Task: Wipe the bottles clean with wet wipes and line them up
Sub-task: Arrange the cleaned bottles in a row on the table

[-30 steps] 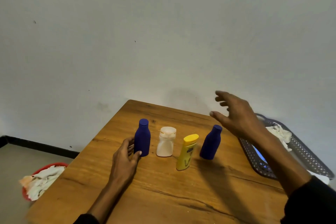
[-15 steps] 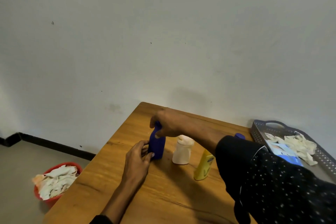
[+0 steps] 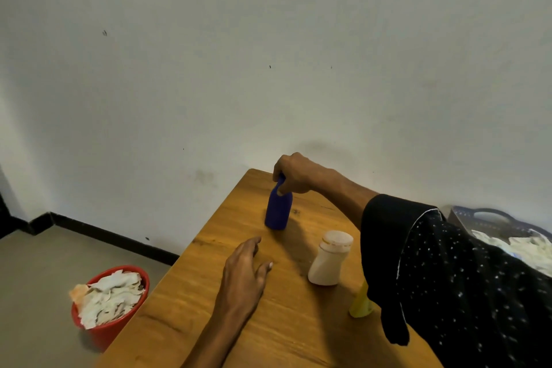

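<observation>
A dark blue bottle (image 3: 278, 212) stands near the far left corner of the wooden table (image 3: 268, 323). My right hand (image 3: 294, 173) reaches across and grips its cap and neck from above. My left hand (image 3: 243, 273) lies flat on the table nearer to me, fingers apart, holding nothing, well clear of the blue bottle. A cream white bottle (image 3: 328, 260) stands to the right of my left hand. Only the bottom of a yellow bottle (image 3: 360, 305) shows under my dark sleeve. The second blue bottle is hidden.
A red bowl (image 3: 104, 329) full of used white wipes sits on the floor left of the table. A grey perforated basket (image 3: 484, 215) holding white wipes stands at the table's right side, partly behind my sleeve. A wall rises just behind the table.
My right hand crossed from the right side to the left blue bottle and moved it toward the far corner. My left hand let go of that bottle and now rests flat.
</observation>
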